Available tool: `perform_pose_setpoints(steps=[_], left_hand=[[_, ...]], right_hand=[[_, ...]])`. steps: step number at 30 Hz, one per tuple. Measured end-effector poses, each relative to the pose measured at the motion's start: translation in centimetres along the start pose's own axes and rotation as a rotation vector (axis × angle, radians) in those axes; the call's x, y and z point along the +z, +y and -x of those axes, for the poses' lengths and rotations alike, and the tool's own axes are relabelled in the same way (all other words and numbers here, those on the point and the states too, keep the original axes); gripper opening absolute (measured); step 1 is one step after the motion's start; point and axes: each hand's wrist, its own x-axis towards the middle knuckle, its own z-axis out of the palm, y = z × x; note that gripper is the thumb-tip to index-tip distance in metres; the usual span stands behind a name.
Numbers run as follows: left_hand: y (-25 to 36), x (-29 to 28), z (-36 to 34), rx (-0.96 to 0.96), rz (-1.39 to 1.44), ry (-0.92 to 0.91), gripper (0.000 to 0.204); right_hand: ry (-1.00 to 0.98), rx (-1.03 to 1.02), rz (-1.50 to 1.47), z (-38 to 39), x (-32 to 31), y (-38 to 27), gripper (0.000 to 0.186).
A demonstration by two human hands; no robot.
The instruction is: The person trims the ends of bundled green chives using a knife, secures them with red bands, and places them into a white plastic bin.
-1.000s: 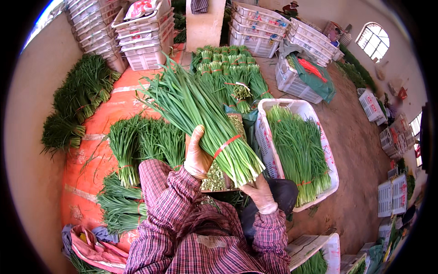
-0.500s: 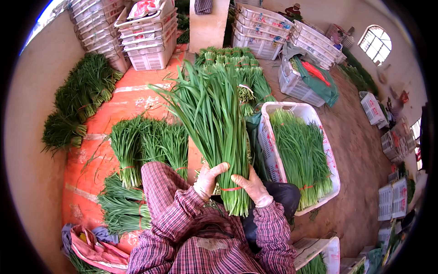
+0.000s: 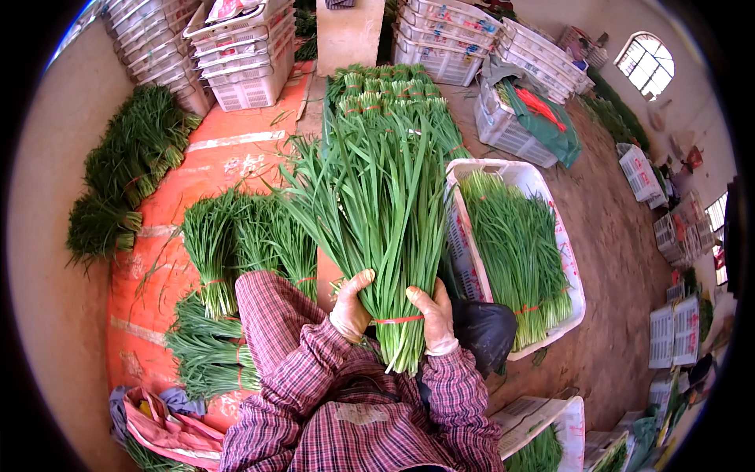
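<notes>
Upright before my lap stands a bunch of Chinese chives (image 3: 385, 228), its long flat leaves fanned out at the top and its pale stalks at the bottom. A red band (image 3: 399, 320) circles it low down. My left hand (image 3: 351, 308), in a thin pale glove, is closed around the bunch's left side. From the right, my gloved right hand (image 3: 435, 317) grips the same bunch, thumb laid in front just above the band. The fingers behind the leaves are hidden. Close to my right hand is a white plastic crate (image 3: 580, 293) with banded chives inside.
Banded chives (image 3: 211, 252) lie on the orange sheet (image 3: 169, 271) to my left, with a darker pile (image 3: 130, 169) by the wall. More bunches (image 3: 393, 86) stand in rows ahead. Stacked crates (image 3: 245, 67) rise at the back. Another crate (image 3: 572, 433) sits at lower right.
The bunch has come more upright and its leaves spread farther right. My hands are slightly farther apart, still on it. The whole view has shifted slightly.
</notes>
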Motion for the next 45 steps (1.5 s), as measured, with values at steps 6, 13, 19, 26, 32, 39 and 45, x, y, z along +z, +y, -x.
perform_pose_setpoints(steps=[6,13,19,26,32,39,45], left_hand=[[-0.4,-0.5,-0.2,0.11,-0.197,-0.249,0.081],[-1.3,-0.6,-2.2,0.125,-0.157,-0.032,0.06],[-1.0,-0.2,-1.7,0.015,0.05,-0.023,0.053],[1.0,2.2,-1.8,-0.116,-0.057,0.108,0.044],[2.2,3.7,-2.3,0.129,-0.148,0.002,0.061],[1.9,1.3,-3.2,-0.139,-0.165,0.058,0.048],[2.2,1.1,-4.1,-0.18,-0.255,0.043,0.045]], right_hand=[[0.083,-0.248,0.227,-0.6,1.1,-0.3,0.052],[0.093,-0.324,0.441,-0.2,2.2,-1.0,0.057],[0.051,-0.11,0.082,-0.3,0.9,0.6,0.056],[-0.09,0.114,0.138,-1.8,-0.3,-0.3,0.068],[-0.176,0.136,0.184,-0.5,-0.2,-0.2,0.09],[-0.234,0.031,0.349,1.0,-0.3,1.1,0.096],[-0.243,0.054,0.201,1.0,-1.0,1.9,0.086]])
